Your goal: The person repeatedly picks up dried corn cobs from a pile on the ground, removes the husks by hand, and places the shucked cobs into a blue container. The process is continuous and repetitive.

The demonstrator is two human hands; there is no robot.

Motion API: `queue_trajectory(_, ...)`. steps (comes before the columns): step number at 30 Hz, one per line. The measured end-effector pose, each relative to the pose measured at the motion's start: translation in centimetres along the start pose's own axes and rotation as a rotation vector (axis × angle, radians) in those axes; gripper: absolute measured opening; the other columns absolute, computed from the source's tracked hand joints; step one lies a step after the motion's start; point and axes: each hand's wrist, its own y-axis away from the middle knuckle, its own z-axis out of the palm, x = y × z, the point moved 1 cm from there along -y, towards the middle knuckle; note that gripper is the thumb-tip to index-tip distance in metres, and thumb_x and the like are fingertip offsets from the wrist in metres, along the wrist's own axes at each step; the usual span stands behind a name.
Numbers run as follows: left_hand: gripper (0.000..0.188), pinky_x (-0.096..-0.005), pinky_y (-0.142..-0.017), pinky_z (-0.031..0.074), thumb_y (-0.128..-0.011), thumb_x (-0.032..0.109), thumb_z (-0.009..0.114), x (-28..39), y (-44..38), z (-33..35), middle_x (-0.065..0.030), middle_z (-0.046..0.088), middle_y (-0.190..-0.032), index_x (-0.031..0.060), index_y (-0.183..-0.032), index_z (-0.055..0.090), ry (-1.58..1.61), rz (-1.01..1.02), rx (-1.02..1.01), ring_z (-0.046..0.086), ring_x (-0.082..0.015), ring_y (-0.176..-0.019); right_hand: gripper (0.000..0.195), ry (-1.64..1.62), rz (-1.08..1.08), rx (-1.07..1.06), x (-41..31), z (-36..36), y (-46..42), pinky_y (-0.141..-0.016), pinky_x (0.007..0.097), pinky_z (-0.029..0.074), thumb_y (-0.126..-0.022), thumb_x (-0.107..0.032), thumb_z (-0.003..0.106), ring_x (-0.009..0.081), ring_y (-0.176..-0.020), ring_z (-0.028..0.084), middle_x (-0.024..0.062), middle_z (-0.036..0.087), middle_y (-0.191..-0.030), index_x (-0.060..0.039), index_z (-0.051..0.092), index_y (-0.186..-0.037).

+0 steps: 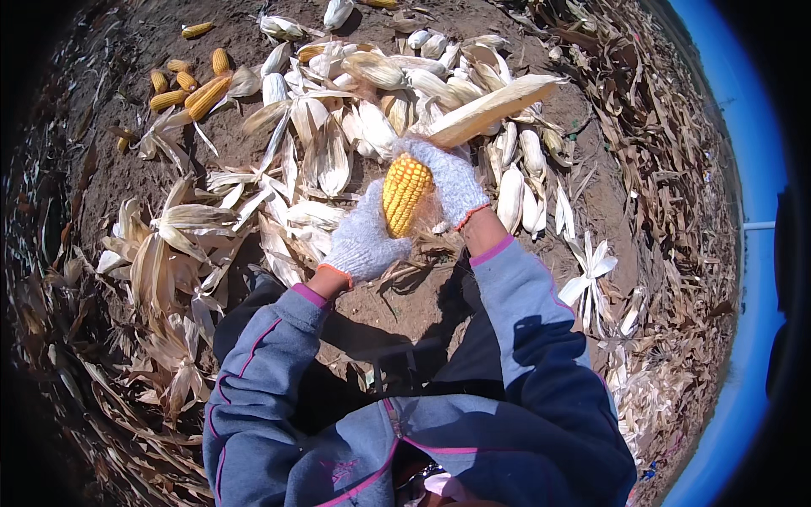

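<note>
An ear of yellow corn (405,193), its kernels bare, is held upright between my two hands. My left hand (367,237), in a whitish knitted glove with an orange cuff edge, grips its lower left side. The matching glove covers my right hand (447,180), which is closed at the ear's upper right, around husk at its base. From that hand a long pale husk leaf (494,113) sticks out to the upper right. Fine corn silk hangs between the ear and my right wrist. Fingers of both hands are partly hidden.
Beyond my hands lies a heap of corn ears in dry husks (380,70). Several husked ears (206,95) lie on the soil at the upper left. Loose empty husks (171,247) are piled at left. Dry stalks and leaves (671,209) border the right side.
</note>
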Motion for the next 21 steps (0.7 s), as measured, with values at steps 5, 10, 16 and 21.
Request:
queue_trajectory(5,0.085,-0.0325,-0.095,0.044,-0.067,0.024,0.077,-0.8,-0.2,-0.4,-0.0128,0.055,-0.121,0.0041,-0.136,0.033,0.466,0.134,-0.262,0.055,-0.0215,-0.109,0.035,0.068,-0.093,-0.184,-1.7,-3.4,-1.3,-0.078,0.0257,0.051,-0.09,-0.024,0.069,0.012,-0.091,0.062,0.003,0.066,-0.107,-0.0014,0.064,-0.117)
queue_trajectory(10,0.088,-0.0303,-0.099,0.041,-0.066,0.019,0.079,0.8,0.2,-1.1,-0.0098,0.051,-0.123,0.0031,-0.139,0.032,0.708,0.075,-0.487,0.049,-0.0169,-0.114,0.036,-0.107,0.042,-0.095,-1.2,-3.3,-2.2,-0.07,0.0292,0.053,-0.096,-0.036,0.059,0.0137,-0.081,0.063,0.004,0.063,-0.092,-0.0046,0.061,-0.113)
queue_trajectory(16,0.081,-0.0299,-0.097,0.044,-0.072,0.029,0.084,0.0,0.3,2.2,-0.0097,0.055,-0.12,0.0019,-0.133,0.039,0.675,0.089,-0.214,0.053,-0.0158,-0.11,0.035,-0.136,-0.004,0.088,-2.3,-1.3,-1.4,-0.057,0.0283,0.051,-0.098,-0.042,0.053,0.0128,-0.062,0.058,0.0014,0.059,-0.074,-0.0075,0.061,-0.096)
queue_trajectory(21,0.068,-0.0294,-0.091,0.047,-0.075,0.024,0.082,0.8,0.9,3.3,-0.0082,0.057,-0.117,0.0029,-0.127,0.043,0.843,0.041,-0.157,0.057,-0.0148,-0.105,0.031,-0.199,-0.073,0.153,-1.9,-1.7,-2.2,-0.053,0.0283,0.049,-0.098,-0.038,0.054,0.0125,-0.059,0.056,-0.0002,0.058,-0.071,-0.0096,0.061,-0.088)
